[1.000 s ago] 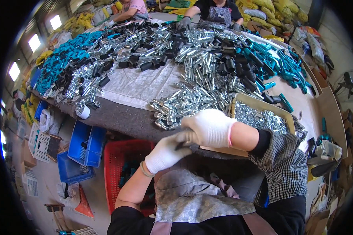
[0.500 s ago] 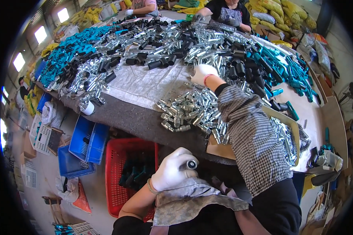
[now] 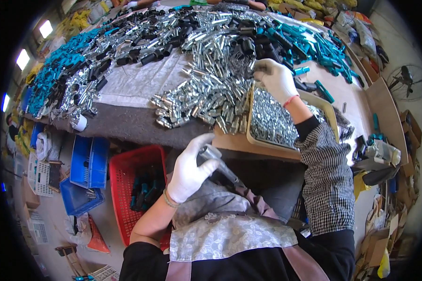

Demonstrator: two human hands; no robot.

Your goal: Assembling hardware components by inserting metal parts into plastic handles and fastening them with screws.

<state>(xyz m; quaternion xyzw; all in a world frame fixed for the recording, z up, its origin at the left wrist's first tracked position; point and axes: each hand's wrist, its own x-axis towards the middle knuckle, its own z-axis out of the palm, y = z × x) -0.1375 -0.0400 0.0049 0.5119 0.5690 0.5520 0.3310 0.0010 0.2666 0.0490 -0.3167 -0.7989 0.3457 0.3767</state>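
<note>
My left hand (image 3: 191, 171), in a white glove, is closed around a silvery metal tube (image 3: 211, 152) in front of the table edge. A slimmer grey shaft (image 3: 228, 174) runs from the tube toward my lap. My right hand (image 3: 277, 83), also white-gloved, is over the table with its fingers curled together, beside a tangle of thin wire-like metal pieces (image 3: 239, 67). Whatever its fingertips may hold is hidden. Below that hand is a cream tray (image 3: 254, 139) full of small shiny metal parts (image 3: 273, 119). Silvery metal fittings (image 3: 201, 96) lie heaped to its left.
Black sleeves (image 3: 262, 47) and teal handles (image 3: 326, 54) cover the table's right part; another teal heap (image 3: 61, 65) lies far left. A red basket (image 3: 118, 196) and blue crates (image 3: 89, 161) stand below the left edge. Other people's arms (image 3: 241, 3) show across the table.
My right hand has moved from the metal fittings rightward to above the tray. My left hand has turned the tube, so its side and shaft now show. The view has tilted down.
</note>
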